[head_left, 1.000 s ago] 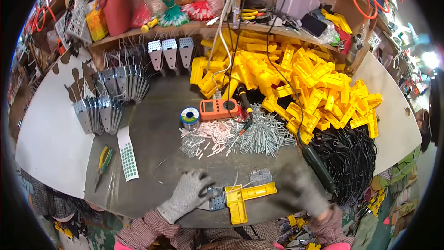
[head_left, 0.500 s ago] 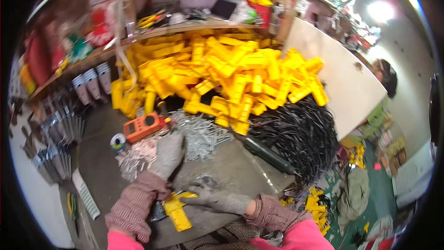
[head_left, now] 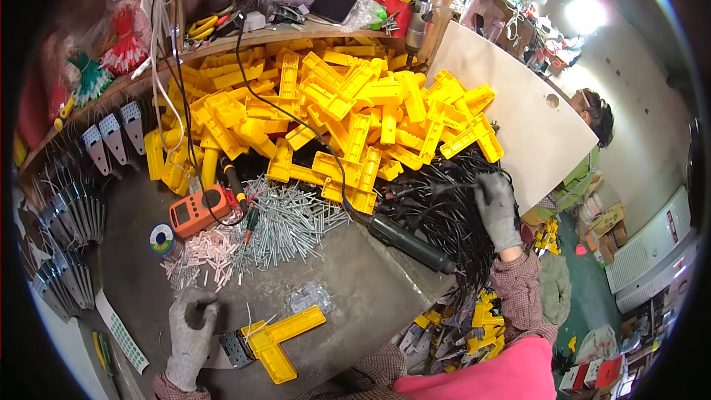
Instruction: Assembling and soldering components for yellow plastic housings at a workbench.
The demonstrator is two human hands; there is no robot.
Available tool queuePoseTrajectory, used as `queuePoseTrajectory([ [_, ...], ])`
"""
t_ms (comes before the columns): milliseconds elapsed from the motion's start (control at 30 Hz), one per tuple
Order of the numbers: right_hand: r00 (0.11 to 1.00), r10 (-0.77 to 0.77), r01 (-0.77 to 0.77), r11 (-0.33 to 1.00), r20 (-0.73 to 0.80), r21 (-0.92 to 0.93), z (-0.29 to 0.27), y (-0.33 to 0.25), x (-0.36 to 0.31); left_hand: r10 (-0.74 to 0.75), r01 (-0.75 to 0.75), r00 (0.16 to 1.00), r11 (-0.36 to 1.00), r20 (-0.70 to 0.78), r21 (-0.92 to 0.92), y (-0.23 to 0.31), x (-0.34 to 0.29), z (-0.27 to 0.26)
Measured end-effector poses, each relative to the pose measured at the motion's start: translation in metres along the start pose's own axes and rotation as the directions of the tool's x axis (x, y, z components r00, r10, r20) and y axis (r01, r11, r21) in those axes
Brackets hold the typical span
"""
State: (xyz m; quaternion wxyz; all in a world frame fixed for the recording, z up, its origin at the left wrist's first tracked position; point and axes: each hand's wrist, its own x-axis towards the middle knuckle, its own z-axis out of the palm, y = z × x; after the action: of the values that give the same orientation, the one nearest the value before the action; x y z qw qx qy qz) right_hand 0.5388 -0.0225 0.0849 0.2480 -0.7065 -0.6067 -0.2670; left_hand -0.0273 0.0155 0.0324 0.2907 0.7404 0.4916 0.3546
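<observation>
On the dark table near me lie yellow plastic pieces (head_left: 278, 352), arranged like a T, free of both hands. A perforated dark metal plate (head_left: 237, 350) with thin pale wires adjoins their left end. Left of the plate is my left hand (head_left: 189, 337) in a grey glove, thumb and fingers curled into a ring; anything pinched at the tips is too small to make out. My right hand (head_left: 498, 211), also gloved, reaches over the heap of black cables (head_left: 452, 222) at the right, its fingers stretched onto them. No held cable is distinguishable.
Metal rods (head_left: 285, 218) and small pinkish pieces (head_left: 211, 252) lie mid-table, beside an orange meter (head_left: 198, 211) and a solder spool (head_left: 161, 239). Yellow parts (head_left: 348, 111) pile up behind. A dark corded tool (head_left: 411, 243) lies before the cables. Another person (head_left: 592, 122) is beyond the board.
My left hand has come back toward me from beside the rods. My right hand has left the yellow pieces and moved far right to the black cables. The view has shifted.
</observation>
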Motion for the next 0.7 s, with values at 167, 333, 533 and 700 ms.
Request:
queuePoseTrajectory([
  [167, 0.815, 0.113, -0.337, 0.890, 0.568, 0.307, -0.056, -0.109, 0.049, -0.291, 0.232, 0.947, 0.914, -0.139, -0.333, -0.014, -0.060, 0.006],
  [333, 0.413, -0.182, -0.759, 0.472, 0.892, 0.448, -0.011, -0.200, 0.009, -0.145, 0.159, 0.985, 0.976, -0.098, 0.147, -0.026, -0.063, 0.022],
  [533, 0.887, -0.202, -0.027, 0.875, 0.416, 0.483, 0.060, -0.242, -0.005, -0.248, 0.262, 0.962, 0.955, -0.114, 0.135, -0.022, -0.100, 0.017],
  [700, 0.184, -0.837, 0.499, 0.530, 0.515, 0.685, -0.022, -0.228, -0.048, -0.238, 0.282, 0.954, 0.917, -0.181, 0.284, -0.013, -0.121, 0.019],
])
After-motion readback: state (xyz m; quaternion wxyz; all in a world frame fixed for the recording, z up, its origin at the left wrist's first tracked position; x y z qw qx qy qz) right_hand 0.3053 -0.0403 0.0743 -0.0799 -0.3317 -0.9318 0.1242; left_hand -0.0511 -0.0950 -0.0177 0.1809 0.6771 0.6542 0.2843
